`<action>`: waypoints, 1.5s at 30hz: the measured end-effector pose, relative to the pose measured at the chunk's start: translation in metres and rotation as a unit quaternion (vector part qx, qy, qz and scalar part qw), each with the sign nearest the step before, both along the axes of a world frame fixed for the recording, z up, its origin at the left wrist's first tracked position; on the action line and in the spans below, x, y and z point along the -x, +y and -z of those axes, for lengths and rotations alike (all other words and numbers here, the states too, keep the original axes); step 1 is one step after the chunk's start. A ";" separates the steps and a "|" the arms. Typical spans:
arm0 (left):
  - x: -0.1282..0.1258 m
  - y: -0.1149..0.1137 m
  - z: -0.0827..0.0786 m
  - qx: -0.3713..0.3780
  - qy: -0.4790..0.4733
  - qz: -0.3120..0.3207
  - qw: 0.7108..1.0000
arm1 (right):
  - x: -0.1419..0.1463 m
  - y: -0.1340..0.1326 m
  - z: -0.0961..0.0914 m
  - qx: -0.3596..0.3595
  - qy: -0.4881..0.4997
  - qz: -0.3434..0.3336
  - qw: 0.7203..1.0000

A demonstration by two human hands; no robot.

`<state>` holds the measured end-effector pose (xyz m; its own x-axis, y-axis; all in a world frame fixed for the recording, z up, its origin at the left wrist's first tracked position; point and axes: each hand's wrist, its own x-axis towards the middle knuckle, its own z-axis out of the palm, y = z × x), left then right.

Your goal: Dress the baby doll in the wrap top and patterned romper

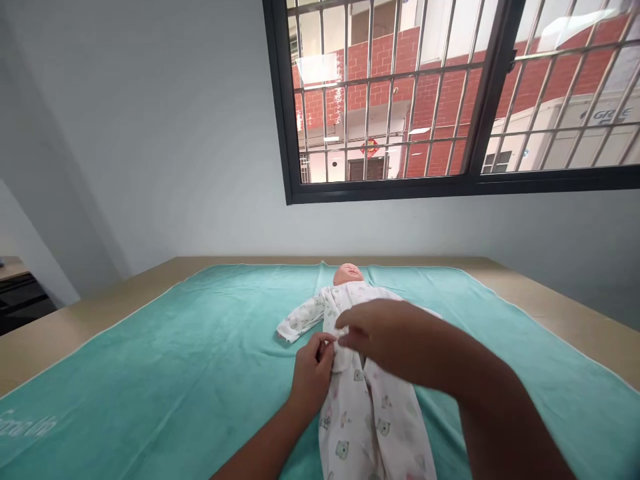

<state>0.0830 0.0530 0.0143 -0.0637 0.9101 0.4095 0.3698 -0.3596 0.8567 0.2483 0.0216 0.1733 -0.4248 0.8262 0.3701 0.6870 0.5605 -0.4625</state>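
Note:
A doll lies on its back, dressed in a white sleepsuit printed with small bears. My left hand is at the waist on the suit's left edge, thumb and forefinger pinched on the fabric. Over the belly reaches my right hand, its fingertips close to the left ones and bent downward. A small gap shows between its fingers and thumb, with nothing visible held there. The right hand and forearm cover much of the doll's torso and the sleeve on the right.
A turquoise blanket lies under the doll on a wooden table. Behind the table stands a pale wall with a dark-framed, barred window. At far left is a piece of dark furniture.

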 end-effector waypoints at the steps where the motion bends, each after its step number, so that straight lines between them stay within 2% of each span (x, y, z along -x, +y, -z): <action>1: 0.000 0.001 0.001 0.006 0.005 0.005 1.000 | 0.002 0.007 -0.009 -0.007 -0.030 0.009 0.999; 3: 0.000 0.003 0.003 0.017 0.014 0.007 1.000 | 0.004 0.023 -0.018 -0.034 -0.052 0.063 0.996; 6: 0.004 0.009 0.006 0.024 0.021 -0.030 0.999 | 0.003 0.047 -0.012 -0.067 0.007 0.146 0.987; 11: 0.019 0.028 0.017 0.031 0.030 -0.083 0.996 | -0.010 0.088 0.028 -0.028 0.051 0.208 0.976; 14: 0.029 0.040 0.023 0.016 0.091 -0.108 0.990 | -0.018 0.112 0.054 0.012 0.034 0.224 0.974; 18: 0.059 0.058 0.024 0.015 0.159 -0.204 0.966 | -0.031 0.142 0.085 -0.018 0.042 0.255 0.966; 22: 0.099 0.071 0.026 0.076 0.175 -0.251 0.949 | -0.061 0.167 0.115 -0.045 0.054 0.374 0.925; 25: 0.117 0.076 0.029 0.132 0.181 -0.248 0.942 | -0.082 0.176 0.136 -0.029 0.035 0.440 0.897; 28: 0.119 0.079 0.031 0.161 0.181 -0.238 0.940 | -0.091 0.177 0.157 -0.016 0.024 0.468 0.883; 34: 0.112 0.086 0.035 0.140 0.150 -0.216 0.954 | -0.092 0.174 0.194 -0.002 -0.015 0.485 0.874; 38: 0.111 0.088 0.037 0.107 0.112 -0.222 0.963 | -0.095 0.179 0.203 -0.006 -0.030 0.482 0.876; 45: 0.103 0.086 0.037 0.071 0.053 -0.213 0.973 | -0.099 0.185 0.209 -0.004 -0.031 0.484 0.875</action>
